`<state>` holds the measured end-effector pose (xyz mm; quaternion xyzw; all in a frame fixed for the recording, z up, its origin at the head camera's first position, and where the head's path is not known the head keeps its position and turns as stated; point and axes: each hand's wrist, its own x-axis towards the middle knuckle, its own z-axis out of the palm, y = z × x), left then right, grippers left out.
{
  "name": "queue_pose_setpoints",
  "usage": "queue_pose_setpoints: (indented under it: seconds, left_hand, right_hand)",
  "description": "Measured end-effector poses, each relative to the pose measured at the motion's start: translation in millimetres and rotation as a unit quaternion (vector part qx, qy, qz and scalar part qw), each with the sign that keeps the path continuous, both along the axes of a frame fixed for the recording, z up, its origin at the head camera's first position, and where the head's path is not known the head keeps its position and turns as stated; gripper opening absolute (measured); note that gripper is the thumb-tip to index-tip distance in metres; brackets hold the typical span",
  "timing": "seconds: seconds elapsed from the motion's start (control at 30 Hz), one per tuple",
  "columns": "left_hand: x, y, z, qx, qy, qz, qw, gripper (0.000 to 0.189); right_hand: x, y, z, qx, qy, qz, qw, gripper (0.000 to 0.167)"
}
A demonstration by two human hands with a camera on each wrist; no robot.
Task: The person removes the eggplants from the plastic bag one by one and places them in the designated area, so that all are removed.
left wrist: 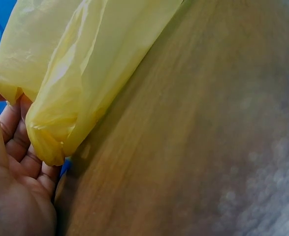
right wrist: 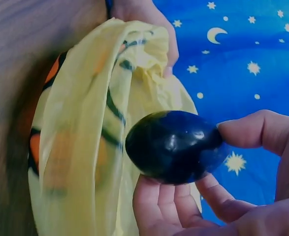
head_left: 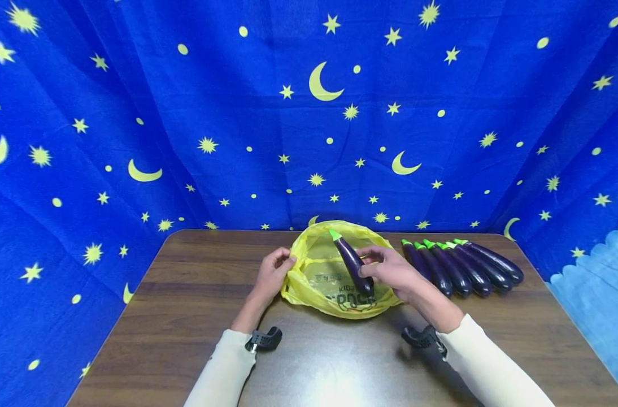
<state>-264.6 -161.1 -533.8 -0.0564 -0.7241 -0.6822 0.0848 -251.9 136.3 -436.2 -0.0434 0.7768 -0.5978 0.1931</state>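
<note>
A yellow plastic bag [head_left: 309, 288] with dark print lies on the table, its mouth spread wide. At its left rim my left hand [head_left: 274, 272] pinches the plastic between thumb and fingers; the left wrist view shows the crumpled bag edge [left wrist: 60, 128] at those fingers. My right hand [head_left: 390, 270] grips an eggplant [head_left: 351, 257] near its thick end, over the bag's opening, with the green stem pointing up and away. In the right wrist view the eggplant's rounded dark end [right wrist: 171, 147] shows between thumb and fingers, in front of the bag.
Several more eggplants [head_left: 458, 268] lie side by side on the right of the brown wooden table [head_left: 197, 294], green stems toward the back. A blue curtain [head_left: 268, 113] with yellow moons and stars hangs behind the table and along its sides.
</note>
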Motion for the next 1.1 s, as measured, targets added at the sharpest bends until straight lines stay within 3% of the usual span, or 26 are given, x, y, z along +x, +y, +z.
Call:
queue_pose_setpoints:
  seconds: [0.33, 0.77, 1.1]
  left_hand:
    - [2.4, 0.0, 3.0, 0.000, -0.007, 0.005, 1.0000, 0.010]
    - [1.9, -0.8, 4.4, -0.006, -0.011, 0.006, 0.9999, 0.010]
    - [1.2, 0.8, 2.7, -0.002, -0.009, 0.007, 0.9999, 0.010]
  right_hand:
    - [-1.8, 41, 4.9, -0.063, -0.038, 0.022, 0.9970, 0.060]
    - [0.7, 90, 21.5, -0.009, -0.040, 0.008, 0.9991, 0.060]
    - [-0.2, 125, 28.0, 0.044, 0.016, 0.012, 0.9988, 0.059]
